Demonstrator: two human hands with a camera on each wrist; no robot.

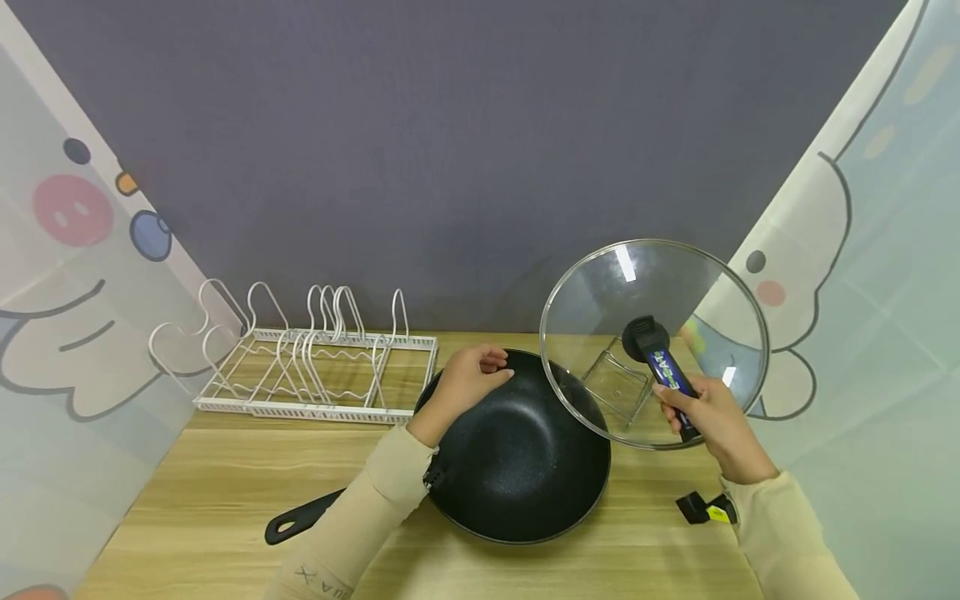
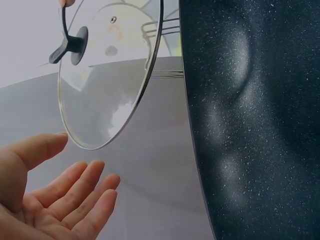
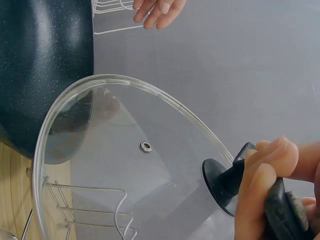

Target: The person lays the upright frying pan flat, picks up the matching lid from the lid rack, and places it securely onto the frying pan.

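Note:
My right hand (image 1: 708, 408) grips the black handle (image 1: 670, 375) of a round glass lid (image 1: 592, 292), which is raised and tilted at the right. Below and left of the lid, a dark wok (image 1: 517, 475) lies on the table, its long handle (image 1: 303, 517) pointing left. Over the wok's upper left part hovers my left hand (image 1: 465, 383), fingers loosely bent, holding nothing. In the left wrist view, the left hand (image 2: 65, 195) is apart from the lid (image 2: 110, 100). The right wrist view shows the fingers curled round the lid's handle (image 3: 225, 180).
A white wire rack (image 1: 322, 408) with upright loops stands at the back left. Behind the glass, a small metal wire stand (image 1: 611, 392) is on the table. A black item with a yellow label (image 1: 705, 508) lies near the right sleeve. A grey panel (image 1: 480, 167) rises behind the table.

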